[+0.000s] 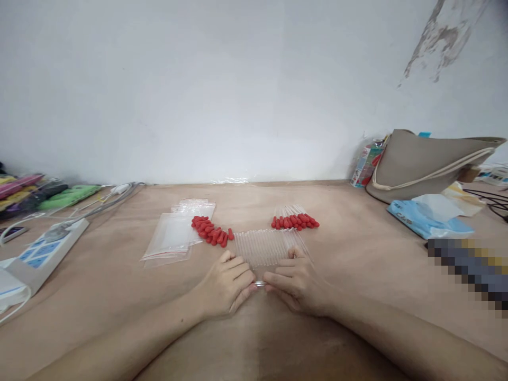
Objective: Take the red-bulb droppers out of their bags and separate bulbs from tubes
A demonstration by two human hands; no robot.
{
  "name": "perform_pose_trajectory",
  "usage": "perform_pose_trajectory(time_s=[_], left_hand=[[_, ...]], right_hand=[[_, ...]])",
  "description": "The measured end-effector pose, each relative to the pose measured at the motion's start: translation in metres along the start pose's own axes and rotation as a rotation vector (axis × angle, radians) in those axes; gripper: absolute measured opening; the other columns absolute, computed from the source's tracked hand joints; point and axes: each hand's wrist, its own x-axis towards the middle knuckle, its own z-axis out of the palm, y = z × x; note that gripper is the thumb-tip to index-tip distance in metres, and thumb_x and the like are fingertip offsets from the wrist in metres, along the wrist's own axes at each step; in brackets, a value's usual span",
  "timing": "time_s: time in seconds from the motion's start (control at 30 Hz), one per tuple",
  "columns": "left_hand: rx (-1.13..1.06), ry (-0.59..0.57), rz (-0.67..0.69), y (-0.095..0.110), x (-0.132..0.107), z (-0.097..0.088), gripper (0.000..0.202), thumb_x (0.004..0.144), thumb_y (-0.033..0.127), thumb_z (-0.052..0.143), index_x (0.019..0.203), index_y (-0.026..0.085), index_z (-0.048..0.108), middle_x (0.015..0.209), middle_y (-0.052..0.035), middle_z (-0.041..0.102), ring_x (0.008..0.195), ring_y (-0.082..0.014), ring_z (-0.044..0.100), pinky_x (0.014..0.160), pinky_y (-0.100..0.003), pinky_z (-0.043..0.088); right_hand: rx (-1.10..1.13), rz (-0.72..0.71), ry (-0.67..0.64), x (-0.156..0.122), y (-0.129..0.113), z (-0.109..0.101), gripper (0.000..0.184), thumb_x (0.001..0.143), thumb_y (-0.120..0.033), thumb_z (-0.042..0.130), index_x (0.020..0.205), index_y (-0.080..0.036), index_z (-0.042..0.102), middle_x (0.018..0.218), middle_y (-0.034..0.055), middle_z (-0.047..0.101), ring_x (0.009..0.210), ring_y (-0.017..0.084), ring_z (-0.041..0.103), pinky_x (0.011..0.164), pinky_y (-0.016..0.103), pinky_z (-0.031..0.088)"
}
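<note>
My left hand and my right hand are closed, fingertips facing each other low in the middle of the table. Between them a short length of a clear glass tube shows, lying crosswise, its ends hidden in the fingers. Just beyond the hands lies a row of similar clear glass tubes, side by side. Red rubber bulbs are heaped to the left of that row. Behind it on the right are several droppers with red bulbs, pale stems pointing away.
Clear zip bags are stacked at the left of the bulbs. A power strip with cables lies at far left, near colourful packets. On the right are a grey bag, a blue tissue pack and a bottle.
</note>
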Motion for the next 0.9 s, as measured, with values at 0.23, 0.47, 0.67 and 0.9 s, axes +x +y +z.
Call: perform_pose_trajectory(time_s=[0.23,0.47,0.67,0.9], left_hand=[[-0.129,-0.088,-0.065,0.004,-0.002,-0.005,0.027,0.088,0.021,0.029,0.07,0.016,0.048,0.064,-0.0025,0.049,0.063,-0.0149,0.041,0.064,-0.032,0.027],[-0.209,-0.136,-0.101,0.002,-0.007,-0.004,0.025,0.088,0.02,0.027,0.072,0.016,0.046,0.066,-0.0018,0.05,0.064,-0.0141,0.043,0.069,-0.032,0.029],[-0.297,0.058,-0.373,-0.012,-0.009,-0.016,0.029,0.09,0.025,0.024,0.07,0.018,0.043,0.062,-0.0003,0.046,0.058,-0.0134,0.042,0.058,-0.027,0.033],[-0.378,0.155,-0.881,-0.081,0.004,-0.05,0.034,0.086,0.037,0.028,0.084,0.018,0.057,0.077,-0.0018,0.059,0.075,-0.0173,0.054,0.066,-0.027,0.04]], right_hand=[[-0.279,-0.274,0.065,-0.001,0.005,-0.012,0.017,0.087,-0.015,0.041,0.092,-0.013,0.058,0.056,-0.0036,0.051,0.058,0.01,0.041,0.064,0.028,0.024],[-0.291,-0.395,0.093,-0.005,0.016,-0.015,0.025,0.085,-0.009,0.038,0.101,-0.011,0.058,0.056,-0.0035,0.051,0.056,0.01,0.038,0.066,0.028,0.028],[-0.129,0.266,0.134,-0.01,0.04,-0.008,0.024,0.086,-0.018,0.041,0.1,-0.017,0.06,0.065,0.0007,0.06,0.063,0.012,0.046,0.07,0.03,0.028],[-0.21,0.543,0.071,-0.001,0.051,0.012,0.024,0.083,-0.016,0.038,0.094,-0.015,0.06,0.074,0.0055,0.064,0.07,0.016,0.055,0.075,0.031,0.026]])
